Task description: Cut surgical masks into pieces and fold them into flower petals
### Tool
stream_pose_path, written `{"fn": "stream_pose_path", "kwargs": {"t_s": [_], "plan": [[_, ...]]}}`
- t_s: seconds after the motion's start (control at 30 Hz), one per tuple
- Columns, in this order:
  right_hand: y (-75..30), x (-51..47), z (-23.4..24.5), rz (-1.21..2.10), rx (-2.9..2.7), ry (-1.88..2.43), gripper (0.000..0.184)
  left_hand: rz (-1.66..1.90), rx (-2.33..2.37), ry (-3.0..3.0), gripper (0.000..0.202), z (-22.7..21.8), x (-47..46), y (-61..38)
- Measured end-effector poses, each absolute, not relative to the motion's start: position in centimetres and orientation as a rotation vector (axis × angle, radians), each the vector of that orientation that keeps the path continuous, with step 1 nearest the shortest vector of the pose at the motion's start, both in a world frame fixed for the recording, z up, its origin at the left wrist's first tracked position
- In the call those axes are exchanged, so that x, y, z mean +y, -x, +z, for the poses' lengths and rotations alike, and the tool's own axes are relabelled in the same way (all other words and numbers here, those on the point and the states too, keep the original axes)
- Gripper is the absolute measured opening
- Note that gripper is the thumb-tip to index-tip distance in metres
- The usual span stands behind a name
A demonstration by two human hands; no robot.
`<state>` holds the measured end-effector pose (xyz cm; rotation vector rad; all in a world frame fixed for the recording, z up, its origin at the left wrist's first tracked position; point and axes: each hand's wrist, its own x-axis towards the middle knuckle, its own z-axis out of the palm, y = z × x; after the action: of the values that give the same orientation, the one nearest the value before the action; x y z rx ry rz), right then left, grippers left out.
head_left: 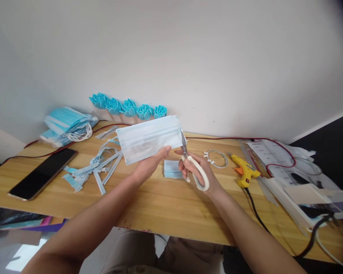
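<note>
My left hand (153,161) holds up a pale blue pleated face mask (148,137), thumb on its near face and the fingers hidden behind it. In my right hand (198,171) is a pair of scissors (202,180) with white handles. Their blades lie at the mask's right edge; whether they are closed on it I cannot tell. On the table below, partly behind my right hand, lies a small folded piece of blue mask material (172,169). Cut blue and white strips (95,167) form a loose heap to the left of my left hand.
Stacked masks (64,123) lie at the back left, near a phone (42,175). Several blue flowers (128,108) line the wall. On the right are a white ring (217,158), a yellow glue gun (244,171) with a black cord, and a white power strip (291,201).
</note>
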<state>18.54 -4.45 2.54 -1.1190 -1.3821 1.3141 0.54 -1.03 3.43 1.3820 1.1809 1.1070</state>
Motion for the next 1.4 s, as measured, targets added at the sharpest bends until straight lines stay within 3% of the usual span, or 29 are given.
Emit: {"fn": "stream_pose_path", "kwargs": {"t_s": [1.4], "plan": [[-18.3,-4.4,2.2,1.285,-1.415,1.107,0.06,1.298,0.81,-1.312,0.038,1.0,0.3,-1.2]]}}
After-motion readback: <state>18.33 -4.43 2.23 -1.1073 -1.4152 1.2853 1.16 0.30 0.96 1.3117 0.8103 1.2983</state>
